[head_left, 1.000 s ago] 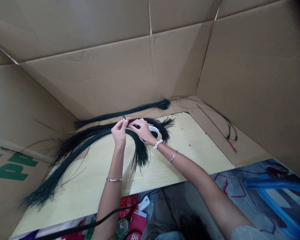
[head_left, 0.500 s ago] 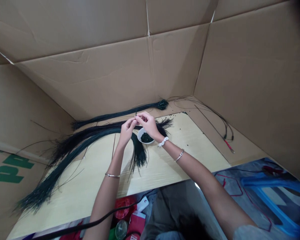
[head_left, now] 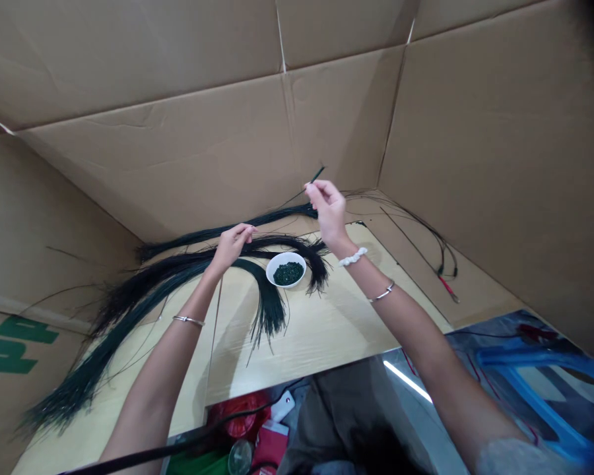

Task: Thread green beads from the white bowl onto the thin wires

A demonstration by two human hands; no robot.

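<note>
The right hand [head_left: 330, 214] holds a thin dark strand [head_left: 317, 174] between nearly closed fingers [head_left: 317, 189], raised clear of the dark strand bundles [head_left: 272, 310] on the counter [head_left: 327, 336]. The left hand [head_left: 231, 243] curls loosely above them, its hold undeterminable. A white bowl [head_left: 299, 262] of green bits [head_left: 288, 273] sits within reach of both hands.

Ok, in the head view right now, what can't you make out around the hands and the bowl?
In the head view:
Right hand: its fingers hide how the thin dark strand is gripped.
Left hand: its curled fingers hide whether it holds anything.
White bowl: the dark green bits are too small to identify.
Red package: the bottom edge cuts it off.
</note>
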